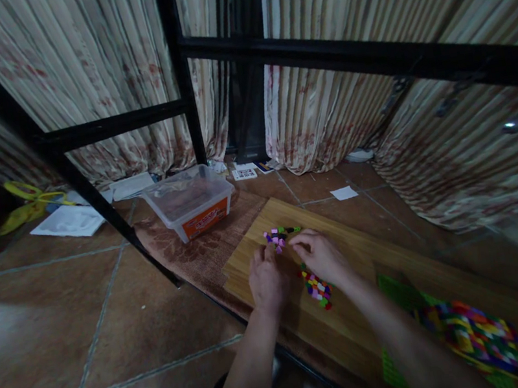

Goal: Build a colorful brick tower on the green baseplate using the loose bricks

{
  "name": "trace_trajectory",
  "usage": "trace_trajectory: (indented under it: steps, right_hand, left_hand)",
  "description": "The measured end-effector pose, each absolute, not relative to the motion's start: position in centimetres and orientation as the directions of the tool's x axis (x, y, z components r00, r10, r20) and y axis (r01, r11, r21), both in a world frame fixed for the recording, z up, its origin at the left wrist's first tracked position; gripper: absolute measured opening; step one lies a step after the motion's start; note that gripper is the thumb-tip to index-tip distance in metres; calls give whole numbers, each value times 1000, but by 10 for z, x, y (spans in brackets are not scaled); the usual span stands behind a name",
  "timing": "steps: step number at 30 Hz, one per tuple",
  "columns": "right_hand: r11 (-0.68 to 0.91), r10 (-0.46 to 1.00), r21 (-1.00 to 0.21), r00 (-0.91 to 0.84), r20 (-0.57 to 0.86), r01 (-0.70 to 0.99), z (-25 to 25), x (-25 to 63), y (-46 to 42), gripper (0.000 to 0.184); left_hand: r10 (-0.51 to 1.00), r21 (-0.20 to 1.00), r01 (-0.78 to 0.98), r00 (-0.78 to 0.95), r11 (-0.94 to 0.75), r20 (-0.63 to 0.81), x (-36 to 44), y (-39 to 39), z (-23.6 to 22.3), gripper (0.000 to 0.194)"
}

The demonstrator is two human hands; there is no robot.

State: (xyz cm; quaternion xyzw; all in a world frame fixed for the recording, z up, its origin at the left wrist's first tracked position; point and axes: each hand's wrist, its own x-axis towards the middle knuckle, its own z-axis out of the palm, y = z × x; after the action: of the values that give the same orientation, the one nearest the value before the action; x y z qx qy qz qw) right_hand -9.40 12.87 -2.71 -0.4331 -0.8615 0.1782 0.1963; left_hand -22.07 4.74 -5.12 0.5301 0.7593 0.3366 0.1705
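My loosely curled left hand (268, 279) and pinching right hand (321, 255) flank pink and purple bricks (278, 241) on the board (360, 247); whether either grips anything, I can't tell. A tub (191, 199) sits beyond, near a black frame (340, 53).

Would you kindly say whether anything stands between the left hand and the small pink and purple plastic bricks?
Nothing visible does: the left hand is at the near edge of the small pink and purple plastic bricks. Whether it touches them is unclear. The multicoloured pile of plastic bricks lies to its right.
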Motion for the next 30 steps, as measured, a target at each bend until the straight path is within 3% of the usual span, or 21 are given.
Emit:
trace_trajectory:
  steps: [6,17,22,30]
  right_hand:
    - [576,809,-409,-564,165,708,-34,-135,154,14]
    - [547,837,-312,-522,165,777,-30,-121,168,17]
    - [596,802,-250,-581,136,763,-29,-139,168,21]
    - [657,754,-125,-650,95,743,-26,-150,159,20]
  left_hand:
    - [941,633,755,-314,170,122,-212,45,-50,51]
    - [963,668,743,-209,43,170,-200,47,-53,55]
    - [922,756,632,-373,171,103,-216,48,-48,45]
    - [795,895,303,-601,328,-88,-246,57,-42,40]
